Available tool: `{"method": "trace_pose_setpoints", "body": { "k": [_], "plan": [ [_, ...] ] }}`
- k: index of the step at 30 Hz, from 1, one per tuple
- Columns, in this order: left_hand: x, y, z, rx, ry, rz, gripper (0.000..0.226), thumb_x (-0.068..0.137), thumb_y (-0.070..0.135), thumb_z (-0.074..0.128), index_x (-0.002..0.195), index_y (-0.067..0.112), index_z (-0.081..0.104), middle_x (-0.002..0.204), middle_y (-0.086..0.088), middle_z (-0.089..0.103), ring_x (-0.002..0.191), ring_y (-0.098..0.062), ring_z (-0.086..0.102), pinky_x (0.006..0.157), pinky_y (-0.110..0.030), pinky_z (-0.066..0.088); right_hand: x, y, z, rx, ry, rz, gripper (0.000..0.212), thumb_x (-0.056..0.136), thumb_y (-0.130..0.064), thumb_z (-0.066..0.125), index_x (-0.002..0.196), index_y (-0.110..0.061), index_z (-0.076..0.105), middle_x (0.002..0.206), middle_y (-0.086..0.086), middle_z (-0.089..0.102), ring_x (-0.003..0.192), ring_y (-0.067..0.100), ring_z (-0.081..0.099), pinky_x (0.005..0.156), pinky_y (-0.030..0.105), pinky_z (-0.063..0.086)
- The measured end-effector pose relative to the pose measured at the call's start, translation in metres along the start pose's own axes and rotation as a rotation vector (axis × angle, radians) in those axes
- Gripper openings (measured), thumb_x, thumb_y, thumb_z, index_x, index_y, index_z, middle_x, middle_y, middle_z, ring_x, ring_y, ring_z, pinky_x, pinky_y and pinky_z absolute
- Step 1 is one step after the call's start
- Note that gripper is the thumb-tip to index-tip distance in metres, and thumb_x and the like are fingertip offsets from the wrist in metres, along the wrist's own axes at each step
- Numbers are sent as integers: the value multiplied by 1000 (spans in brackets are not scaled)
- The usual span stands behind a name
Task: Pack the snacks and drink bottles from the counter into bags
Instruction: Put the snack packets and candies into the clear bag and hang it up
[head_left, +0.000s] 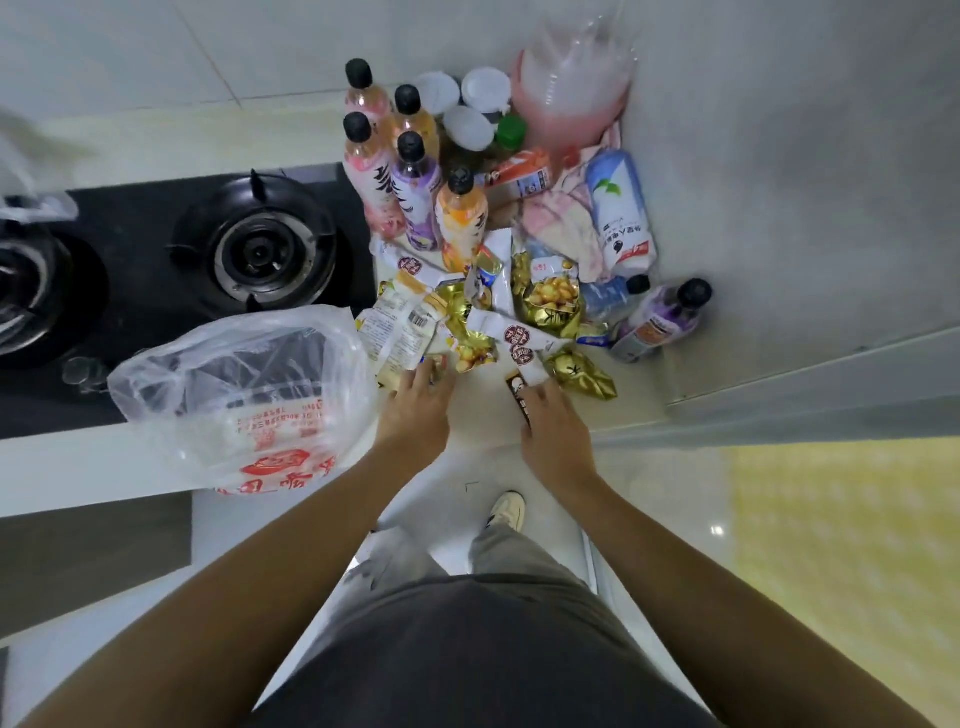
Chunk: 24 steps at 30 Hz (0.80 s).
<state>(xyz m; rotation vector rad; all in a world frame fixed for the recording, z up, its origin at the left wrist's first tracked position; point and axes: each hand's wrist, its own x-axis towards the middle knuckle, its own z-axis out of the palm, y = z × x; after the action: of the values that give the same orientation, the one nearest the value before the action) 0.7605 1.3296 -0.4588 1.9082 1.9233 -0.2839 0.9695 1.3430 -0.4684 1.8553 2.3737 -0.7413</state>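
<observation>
The left hand (418, 402) is reaching into the near edge of the snack pile (488, 317), fingers laid on a pale packet; whether they are pinching it I cannot tell. The right hand (553, 423) is closing its fingers around a dark narrow snack bar (519, 397). Going from the left, the gas hob (249, 239) is sitting beside an open clear plastic bag (234, 395) that is lying on the counter (639, 379) and appears to be holding nothing yet. Next, the gold and white packets are lying heaped, with upright drink bottles (410, 176) standing behind them and a purple bottle (660, 322) lying at the far right. Judging by this, packing is only beginning: nearly everything is waiting on the counter.
</observation>
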Motion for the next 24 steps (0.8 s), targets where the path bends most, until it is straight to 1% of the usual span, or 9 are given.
{"method": "trace_pose_setpoints", "body": {
  "k": [3, 5, 7, 8, 10, 11, 16, 20, 24],
  "plan": [
    [5, 3, 6, -3, 39, -18, 77, 91, 11, 64, 157, 21, 27, 148, -10, 31, 119, -35, 44, 85, -42, 55, 1, -1, 3, 33, -5, -35, 77, 84, 5, 66, 154, -14, 38, 131, 10, 47, 110, 28, 59, 91, 36, 53],
    [7, 2, 8, -22, 98, -7, 62, 88, 5, 69, 145, 16, 45, 135, -12, 41, 107, -36, 48, 78, -44, 57, 3, -2, 3, 97, 17, -29, 83, 85, 6, 65, 159, -15, 33, 130, 11, 50, 108, 29, 60, 91, 37, 52],
    [10, -1, 11, -17, 149, -1, 57, 78, -2, 77, 128, 12, 54, 118, -12, 46, 95, -36, 51, 65, -43, 56, 5, -4, 2, 169, 25, -3, 71, 88, 5, 63, 153, -13, 41, 126, 12, 56, 109, 31, 61, 91, 38, 50],
    [13, -3, 14, -9, 168, -4, 62, 73, -7, 79, 125, 13, 52, 113, -12, 46, 91, -35, 50, 60, -42, 53, 6, -5, 1, 193, 26, 13, 59, 89, 3, 63, 144, -12, 49, 122, 11, 61, 109, 31, 62, 88, 38, 48],
    [18, -6, 18, -15, 179, -10, 76, 69, -12, 77, 130, 17, 41, 111, -12, 43, 90, -34, 49, 56, -40, 49, 8, -7, 0, 251, 41, 51, 33, 88, 0, 65, 117, -12, 55, 109, 7, 67, 102, 30, 64, 79, 36, 44],
    [21, -7, 19, -28, 186, -10, 79, 70, -10, 77, 132, 18, 37, 113, -12, 42, 93, -34, 49, 57, -40, 50, 9, -9, 0, 300, 45, 78, 27, 88, -2, 68, 108, -14, 54, 104, 4, 69, 98, 28, 64, 77, 36, 44],
    [21, -6, 10, -131, 214, -32, 53, 83, -6, 60, 129, 13, 40, 119, -13, 42, 100, -33, 49, 64, -44, 54, 15, -22, 0, 522, 64, 209, 17, 87, -8, 75, 101, -15, 69, 92, -1, 75, 88, 22, 70, 83, 41, 57],
    [-2, -13, -9, -238, 300, 21, 26, 89, 3, 54, 115, 8, 50, 116, -11, 47, 101, -30, 48, 63, -38, 47, 16, -46, -7, 662, 92, 228, 10, 89, -15, 78, 92, -11, 71, 82, -2, 70, 76, 15, 66, 70, 26, 50],
    [-42, -53, -30, -369, 403, 90, 17, 88, 14, 62, 103, 12, 54, 109, -4, 48, 96, -24, 50, 61, -37, 50, 18, -97, -16, 836, 63, 146, 7, 94, -13, 74, 90, -8, 70, 85, 6, 69, 75, 22, 71, 56, 36, 62]
  ]
}}
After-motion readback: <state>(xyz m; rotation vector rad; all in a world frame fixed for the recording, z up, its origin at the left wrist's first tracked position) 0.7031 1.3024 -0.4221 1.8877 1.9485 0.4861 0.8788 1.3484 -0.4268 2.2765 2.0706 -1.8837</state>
